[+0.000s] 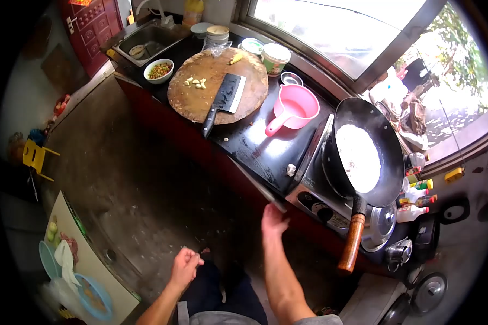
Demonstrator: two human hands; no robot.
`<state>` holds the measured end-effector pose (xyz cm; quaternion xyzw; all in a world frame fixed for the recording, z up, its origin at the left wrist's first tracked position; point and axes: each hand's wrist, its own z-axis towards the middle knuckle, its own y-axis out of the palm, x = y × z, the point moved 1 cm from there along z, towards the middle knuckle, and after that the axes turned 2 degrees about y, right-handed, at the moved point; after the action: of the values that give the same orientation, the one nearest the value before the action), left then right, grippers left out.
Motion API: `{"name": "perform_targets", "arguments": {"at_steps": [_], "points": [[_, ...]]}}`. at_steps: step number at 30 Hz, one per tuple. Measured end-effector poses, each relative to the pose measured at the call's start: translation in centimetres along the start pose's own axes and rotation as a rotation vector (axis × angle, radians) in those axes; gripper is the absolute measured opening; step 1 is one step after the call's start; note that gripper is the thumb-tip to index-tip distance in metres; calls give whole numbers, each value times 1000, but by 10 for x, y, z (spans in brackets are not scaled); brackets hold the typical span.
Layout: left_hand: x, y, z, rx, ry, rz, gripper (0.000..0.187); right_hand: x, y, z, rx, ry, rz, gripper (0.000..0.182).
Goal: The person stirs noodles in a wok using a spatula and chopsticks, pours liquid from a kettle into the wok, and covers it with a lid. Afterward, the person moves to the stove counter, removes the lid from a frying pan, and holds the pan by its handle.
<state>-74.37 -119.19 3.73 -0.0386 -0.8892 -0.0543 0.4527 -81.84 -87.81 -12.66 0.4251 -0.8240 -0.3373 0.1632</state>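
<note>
My left hand [186,265] hangs in front of my body with its fingers curled closed; whatever they hold, if anything, is hidden. Fingers stretched out, my right hand [274,220] is open near the counter's front edge, just left of the gas stove [319,189]. On the stove sits a black wok [387,149] with a wooden handle [352,244] and a bright white patch inside. A garlic bulb [291,170] lies on the counter beside the stove. Farther back, a cleaver [226,97] and peeled garlic cloves [199,83] rest on a round wooden chopping board [187,105].
A pink dipper [299,107] stands between board and stove. A bowl of chopped food [159,71] is left of the board, near the sink [154,42]. Several bottles [412,213] and a pot lid [382,222] are right of the wok. A low table [100,252] stands behind left.
</note>
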Motion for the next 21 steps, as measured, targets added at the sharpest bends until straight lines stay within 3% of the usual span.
{"name": "perform_targets", "arguments": {"at_steps": [2, 4, 6, 7, 8, 12, 15, 16, 18, 21], "points": [[-7, 21, 26, -28, 63, 28, 14, 8, -40, -45, -179, 192, -85, 72], [-31, 49, 59, -23, 363, 215, 17, 3, -63, -104, -152, 367, -514, 63], [4, 83, 66, -33, 347, 500, 18, -39, -67, -121, -192, 493, -1229, 52], [20, 95, 70, -84, 376, 569, 19, -60, -65, -114, -147, 431, -1369, 38], [27, 106, 75, -135, 408, 627, 20, -77, -67, -95, -101, 276, -1482, 27], [-1, 117, 131, -181, 957, 919, 20, -60, -19, -30, -284, -71, -1655, 20], [-16, 94, 168, -203, 1075, 1183, 22, -7, 12, 20, -485, -564, -1904, 23], [-16, 84, 176, -178, 1023, 1257, 24, 7, 14, 47, -510, -749, -1985, 26], [-28, 73, 196, -404, 1007, 1526, 27, 33, 20, 93, -534, -1084, -2111, 29], [-28, 65, 198, -362, 1055, 1427, 31, 53, 31, 152, -449, -1338, -2271, 29]]}}
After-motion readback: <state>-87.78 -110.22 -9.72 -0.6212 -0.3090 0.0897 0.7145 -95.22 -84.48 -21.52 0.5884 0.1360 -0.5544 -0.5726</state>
